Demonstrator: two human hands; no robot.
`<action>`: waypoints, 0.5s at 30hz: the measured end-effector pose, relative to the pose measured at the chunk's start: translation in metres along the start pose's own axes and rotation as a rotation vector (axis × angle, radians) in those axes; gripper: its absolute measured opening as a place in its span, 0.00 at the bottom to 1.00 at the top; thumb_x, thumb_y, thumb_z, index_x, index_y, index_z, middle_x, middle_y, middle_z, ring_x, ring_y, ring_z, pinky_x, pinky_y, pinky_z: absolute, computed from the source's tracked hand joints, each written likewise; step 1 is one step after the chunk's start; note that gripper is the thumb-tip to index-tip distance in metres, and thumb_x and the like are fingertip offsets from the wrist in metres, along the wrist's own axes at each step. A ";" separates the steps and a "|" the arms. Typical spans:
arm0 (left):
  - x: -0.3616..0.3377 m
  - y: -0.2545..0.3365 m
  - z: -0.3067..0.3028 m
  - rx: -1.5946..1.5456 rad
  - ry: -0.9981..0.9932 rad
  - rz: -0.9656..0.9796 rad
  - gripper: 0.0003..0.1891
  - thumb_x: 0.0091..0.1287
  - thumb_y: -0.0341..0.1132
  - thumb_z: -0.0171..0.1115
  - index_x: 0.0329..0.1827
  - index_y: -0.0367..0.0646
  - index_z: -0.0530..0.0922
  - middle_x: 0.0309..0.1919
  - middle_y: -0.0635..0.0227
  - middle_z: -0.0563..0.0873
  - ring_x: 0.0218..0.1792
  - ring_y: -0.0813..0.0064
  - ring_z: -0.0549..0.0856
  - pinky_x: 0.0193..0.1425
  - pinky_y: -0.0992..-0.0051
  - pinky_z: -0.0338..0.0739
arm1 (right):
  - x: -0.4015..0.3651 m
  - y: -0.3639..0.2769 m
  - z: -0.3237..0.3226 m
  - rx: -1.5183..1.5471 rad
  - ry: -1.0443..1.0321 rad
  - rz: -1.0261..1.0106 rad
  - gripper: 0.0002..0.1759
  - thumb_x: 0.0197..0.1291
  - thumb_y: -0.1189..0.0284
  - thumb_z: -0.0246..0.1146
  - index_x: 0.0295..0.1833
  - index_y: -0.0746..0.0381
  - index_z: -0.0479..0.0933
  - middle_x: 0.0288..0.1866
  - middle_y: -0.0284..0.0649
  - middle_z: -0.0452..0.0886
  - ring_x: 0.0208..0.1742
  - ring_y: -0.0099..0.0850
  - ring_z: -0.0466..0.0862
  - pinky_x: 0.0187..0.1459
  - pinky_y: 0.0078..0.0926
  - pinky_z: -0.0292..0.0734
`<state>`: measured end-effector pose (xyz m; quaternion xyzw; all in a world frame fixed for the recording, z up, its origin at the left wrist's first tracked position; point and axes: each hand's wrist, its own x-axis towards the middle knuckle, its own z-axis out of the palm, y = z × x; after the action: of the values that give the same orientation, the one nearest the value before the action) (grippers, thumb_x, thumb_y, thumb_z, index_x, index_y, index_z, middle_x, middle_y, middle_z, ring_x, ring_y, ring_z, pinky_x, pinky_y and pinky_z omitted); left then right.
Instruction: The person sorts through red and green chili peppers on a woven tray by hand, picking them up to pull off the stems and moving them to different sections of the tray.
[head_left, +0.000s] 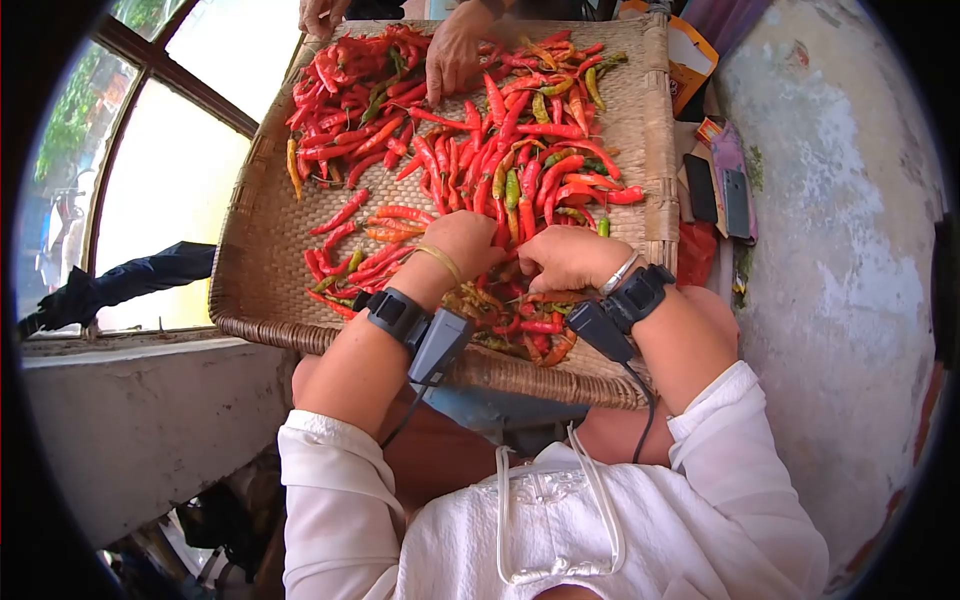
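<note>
A woven basket tray [265, 230] rests in front of me, loaded with mostly red chili peppers [460, 165] and a few green and orange ones. My left hand [465, 243] is curled, its fingertips down among the peppers near the tray's front. Close beside it on the right, my right hand [572, 258] is closed, knuckles bent toward the left hand. Whatever sits between the fingers of either hand is hidden. Below both hands lies a pile of darker, wrinkled chili peppers [540, 325].
Across the tray, another person's hand [455, 60] touches the peppers, and their other hand [320, 14] is at the far left corner. A window [165, 165] and folded dark umbrella [150, 280] are at left. Phones [737, 203] lie right, beside a wall [830, 260].
</note>
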<state>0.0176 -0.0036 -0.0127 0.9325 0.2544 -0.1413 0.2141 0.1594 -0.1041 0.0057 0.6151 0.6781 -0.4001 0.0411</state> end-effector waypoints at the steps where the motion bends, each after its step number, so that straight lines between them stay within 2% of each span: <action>1: 0.001 0.000 0.000 0.013 -0.008 -0.005 0.16 0.50 0.45 0.58 0.32 0.41 0.79 0.31 0.55 0.82 0.37 0.56 0.81 0.41 0.62 0.75 | 0.001 0.001 0.002 -0.007 0.022 -0.014 0.17 0.41 0.65 0.65 0.38 0.63 0.76 0.32 0.44 0.79 0.38 0.41 0.79 0.38 0.35 0.72; 5: 0.001 -0.006 -0.006 0.022 -0.044 0.023 0.14 0.49 0.42 0.56 0.31 0.41 0.79 0.31 0.54 0.82 0.36 0.55 0.81 0.41 0.63 0.75 | 0.002 0.000 0.005 0.025 0.003 -0.031 0.17 0.41 0.65 0.65 0.38 0.62 0.76 0.32 0.44 0.79 0.37 0.40 0.79 0.37 0.35 0.72; 7: -0.003 -0.008 -0.020 -0.033 -0.096 0.050 0.14 0.49 0.43 0.56 0.31 0.41 0.79 0.30 0.54 0.81 0.35 0.55 0.80 0.41 0.63 0.75 | 0.000 -0.002 0.005 0.059 -0.136 -0.036 0.16 0.40 0.66 0.65 0.36 0.62 0.77 0.30 0.43 0.80 0.35 0.40 0.79 0.35 0.34 0.72; 8: -0.006 -0.010 -0.029 -0.086 -0.147 0.078 0.15 0.49 0.43 0.56 0.30 0.41 0.79 0.29 0.53 0.81 0.34 0.54 0.80 0.40 0.64 0.75 | -0.001 -0.004 0.005 0.060 -0.137 -0.037 0.16 0.40 0.66 0.65 0.36 0.62 0.77 0.30 0.43 0.80 0.35 0.40 0.79 0.35 0.34 0.72; 9: -0.011 -0.014 -0.036 -0.128 -0.150 0.152 0.13 0.51 0.41 0.56 0.28 0.38 0.77 0.24 0.57 0.82 0.27 0.61 0.81 0.34 0.68 0.75 | -0.001 -0.008 0.004 -0.024 -0.166 -0.021 0.15 0.40 0.66 0.65 0.35 0.61 0.77 0.30 0.42 0.80 0.34 0.40 0.79 0.35 0.34 0.72; 10: -0.017 -0.017 -0.044 -0.129 -0.155 0.148 0.13 0.51 0.41 0.56 0.28 0.38 0.77 0.24 0.57 0.82 0.27 0.61 0.81 0.34 0.68 0.75 | -0.001 -0.011 0.005 -0.104 -0.200 -0.008 0.14 0.40 0.67 0.64 0.34 0.61 0.77 0.29 0.42 0.80 0.34 0.39 0.79 0.34 0.33 0.72; 12: -0.027 -0.024 -0.065 -0.696 -0.330 -0.034 0.10 0.56 0.36 0.55 0.26 0.37 0.74 0.20 0.66 0.81 0.19 0.77 0.78 0.24 0.79 0.72 | 0.000 -0.010 0.005 -0.119 -0.187 -0.014 0.12 0.40 0.68 0.63 0.33 0.61 0.77 0.29 0.42 0.80 0.33 0.39 0.79 0.33 0.33 0.72; 13: -0.031 -0.027 -0.074 -0.693 -0.333 -0.036 0.10 0.56 0.36 0.55 0.26 0.37 0.74 0.20 0.66 0.81 0.19 0.77 0.78 0.24 0.79 0.72 | 0.000 -0.009 0.005 -0.134 -0.174 -0.014 0.11 0.40 0.68 0.63 0.32 0.61 0.78 0.28 0.41 0.80 0.32 0.39 0.79 0.33 0.33 0.72; 15: -0.036 -0.034 -0.087 -0.957 -0.154 0.005 0.09 0.60 0.35 0.54 0.27 0.39 0.73 0.21 0.73 0.80 0.18 0.87 0.75 0.22 0.87 0.69 | 0.000 -0.009 -0.001 -0.053 -0.141 -0.069 0.11 0.40 0.68 0.62 0.32 0.61 0.78 0.27 0.41 0.79 0.32 0.38 0.79 0.32 0.32 0.72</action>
<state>-0.0175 0.0492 0.0653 0.7166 0.2718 -0.0766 0.6378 0.1526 -0.1029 0.0112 0.5603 0.7046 -0.4258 0.0912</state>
